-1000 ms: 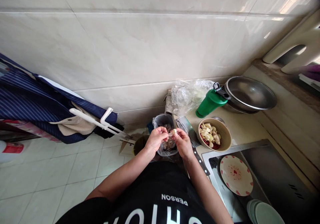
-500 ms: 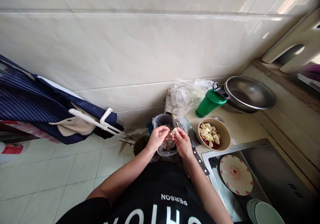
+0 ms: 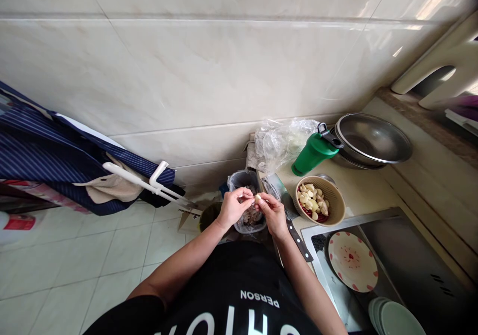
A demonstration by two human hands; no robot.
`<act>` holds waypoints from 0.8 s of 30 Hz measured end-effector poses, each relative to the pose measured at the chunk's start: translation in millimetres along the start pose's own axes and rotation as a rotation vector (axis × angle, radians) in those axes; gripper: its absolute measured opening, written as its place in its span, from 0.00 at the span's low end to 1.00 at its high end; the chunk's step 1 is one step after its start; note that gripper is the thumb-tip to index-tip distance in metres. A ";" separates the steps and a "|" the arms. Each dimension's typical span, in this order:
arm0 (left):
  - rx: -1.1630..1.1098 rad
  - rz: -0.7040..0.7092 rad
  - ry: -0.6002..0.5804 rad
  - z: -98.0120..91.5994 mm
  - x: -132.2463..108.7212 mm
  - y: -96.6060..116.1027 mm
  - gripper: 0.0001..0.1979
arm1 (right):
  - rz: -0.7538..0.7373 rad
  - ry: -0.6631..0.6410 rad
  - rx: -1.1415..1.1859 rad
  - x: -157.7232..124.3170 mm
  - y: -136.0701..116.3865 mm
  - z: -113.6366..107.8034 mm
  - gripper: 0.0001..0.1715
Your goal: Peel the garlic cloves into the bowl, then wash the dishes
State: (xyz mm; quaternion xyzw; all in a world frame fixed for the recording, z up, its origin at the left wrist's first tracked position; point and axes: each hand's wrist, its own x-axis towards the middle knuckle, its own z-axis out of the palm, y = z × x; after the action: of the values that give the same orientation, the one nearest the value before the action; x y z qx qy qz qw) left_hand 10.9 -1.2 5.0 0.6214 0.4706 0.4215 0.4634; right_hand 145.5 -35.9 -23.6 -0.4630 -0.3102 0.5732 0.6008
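A small pale garlic clove [image 3: 257, 197] is pinched between the thumb and fingers of my right hand [image 3: 274, 216]. My left hand [image 3: 233, 209] is closed in a pinch at the clove's left end; any bit of skin there is too small to make out. Both hands are over a lined bin [image 3: 242, 178] holding scraps that look like garlic skins. To the right stands a beige basket [image 3: 338, 208] with peeled garlic cloves [image 3: 309, 195] and some dried red chillies [image 3: 321, 219].
Beside my right hand a knife [image 3: 299, 240] lies on the counter. Behind the basket are a green shaker bottle [image 3: 313, 153], plastic bags [image 3: 280, 141] and metal bowls [image 3: 373, 138]. The sink area holds a patterned plate [image 3: 353, 263] and stacked plates [image 3: 399, 320]. A white rail [image 3: 130, 175] sticks out at left.
My fingers have shifted slightly around the clove, which has turned and sits a little lower and further left. My left hand has edged left. Everything else is as before.
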 end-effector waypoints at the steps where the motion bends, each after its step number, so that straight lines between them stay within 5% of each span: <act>1: -0.001 -0.002 -0.002 -0.2 0.2 1.2 0.03 | -0.012 -0.006 -0.010 -0.4 -0.6 0.1 0.10; 8: 0.081 0.021 0.072 2.3 -0.8 4.7 0.01 | -0.060 -0.031 -0.049 -2.5 -2.9 1.9 0.09; 15: -0.046 -0.035 -0.041 -2.4 0.2 5.0 0.04 | -0.128 -0.037 -0.162 -2.1 -7.6 -1.7 0.09; 24: -0.058 -0.051 0.020 -1.2 -1.7 9.5 0.01 | -0.182 -0.054 -0.273 -4.4 -10.4 0.6 0.09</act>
State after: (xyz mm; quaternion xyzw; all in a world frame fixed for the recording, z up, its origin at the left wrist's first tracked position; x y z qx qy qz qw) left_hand 11.3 -3.8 14.3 0.5913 0.4786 0.4290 0.4870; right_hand 148.5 -39.1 -13.2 -0.4947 -0.4419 0.4814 0.5729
